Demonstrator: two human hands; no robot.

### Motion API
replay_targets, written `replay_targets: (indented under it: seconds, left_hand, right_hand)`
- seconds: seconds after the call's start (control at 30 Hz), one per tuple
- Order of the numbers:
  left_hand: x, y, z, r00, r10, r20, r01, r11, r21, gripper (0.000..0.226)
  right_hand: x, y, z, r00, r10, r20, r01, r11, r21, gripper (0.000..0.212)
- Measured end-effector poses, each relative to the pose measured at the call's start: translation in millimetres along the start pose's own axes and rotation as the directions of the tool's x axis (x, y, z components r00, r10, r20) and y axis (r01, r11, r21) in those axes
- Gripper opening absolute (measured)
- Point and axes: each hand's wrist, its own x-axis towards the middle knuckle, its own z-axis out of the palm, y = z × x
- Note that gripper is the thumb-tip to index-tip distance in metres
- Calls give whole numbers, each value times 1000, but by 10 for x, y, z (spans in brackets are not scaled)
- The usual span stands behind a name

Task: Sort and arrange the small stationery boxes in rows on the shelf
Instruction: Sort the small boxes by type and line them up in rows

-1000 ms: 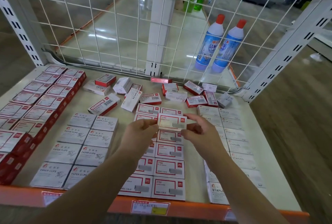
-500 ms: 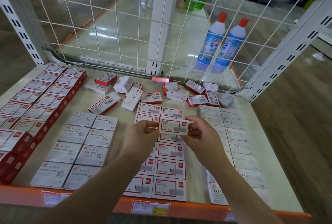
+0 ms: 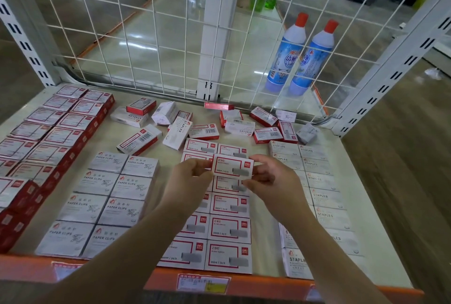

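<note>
Head view: risk — red-bordered staple box point(image 3: 233, 166) held above middle rows point(image 3: 229, 228); if set down skewed, likely nudges neighbouring boxes out of line, spoils row. Slip from light fingertip pinch would probably drop it onto rows. Unsorted boxes point(image 3: 175, 125) lie near back of shelf point(image 3: 346, 157); sleeve or forearm sweep could scatter them.
Left hand point(image 3: 189, 176): fingers curled, pinching box's left end. Right hand point(image 3: 271, 176): fingers curled, pinching right end. Box level, label up, over row's far end.

left hand point(image 3: 189, 176) + right hand point(image 3: 273, 178) | pinch staple box point(image 3: 233, 166) | above middle rows point(image 3: 229, 228)
</note>
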Motion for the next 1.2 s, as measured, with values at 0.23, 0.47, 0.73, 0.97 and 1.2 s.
replay_targets:
  seconds: [0.23, 0.47, 0.73, 0.97, 1.2]
  left_hand:
    - [130, -17, 61, 991, 129, -18, -122, 969, 215, 29]
    - [339, -13, 111, 974, 222, 53, -215, 817, 535, 39]
    - [471, 65, 135, 942, 286, 175, -311, 552, 774, 45]
    - [548, 53, 102, 917, 263, 300, -390, 429, 815, 39]
    - [612, 61, 111, 900, 305, 311, -421, 430, 798, 31]
  right_hand:
    - [133, 16, -56, 998, 23, -55, -23, 1000, -2, 40]
    - [503, 37, -131, 992, 32, -122, -50, 989, -142, 35]
    - [788, 17, -84, 994, 5, -111, -32, 969, -245, 34]
    - [921, 97, -18, 996, 46, -82, -63, 975, -214, 38]
    - [1020, 132, 35, 994, 111, -25, -114, 968, -225, 29]
